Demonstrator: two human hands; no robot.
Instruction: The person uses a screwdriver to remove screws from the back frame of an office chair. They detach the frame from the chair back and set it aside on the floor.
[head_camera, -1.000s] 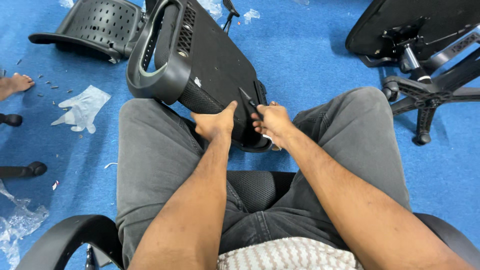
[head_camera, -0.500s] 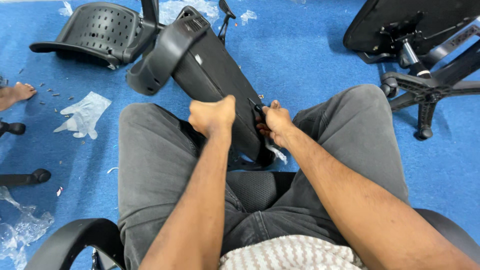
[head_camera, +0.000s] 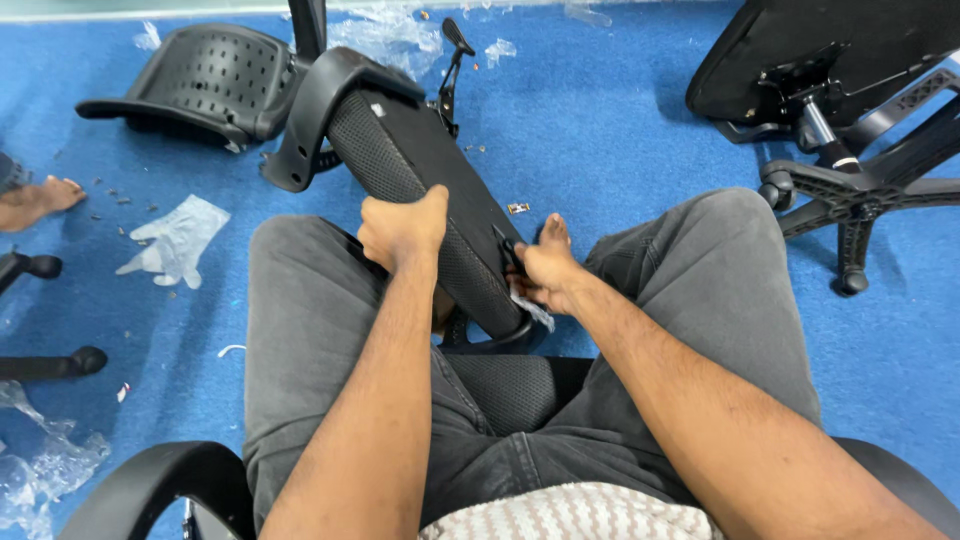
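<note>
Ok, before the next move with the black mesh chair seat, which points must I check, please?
1. Left hand grips the black mesh chair seat edge: ok.
2. Right hand touches the seat's underside: ok; its grip: cannot tell.
3. Seat rests between the grey-trousered knees, tilted: ok.
4. Bare foot under the seat: not ok.
5. Clear plastic glove on the blue carpet, apart from the seat: ok.

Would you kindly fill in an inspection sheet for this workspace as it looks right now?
Surface: blue carpet, littered.
Job's things: black mesh chair seat with armrest, tilted on edge between the knees.
Clutter: clear plastic glove; plastic wrap; small bits scattered.
Grippers: left hand clenched on the seat's edge; right hand at its underside by a small lever.
Cables: nothing seen.
Surroundings: perforated chair back; overturned chair base; another person's bare foot.
</note>
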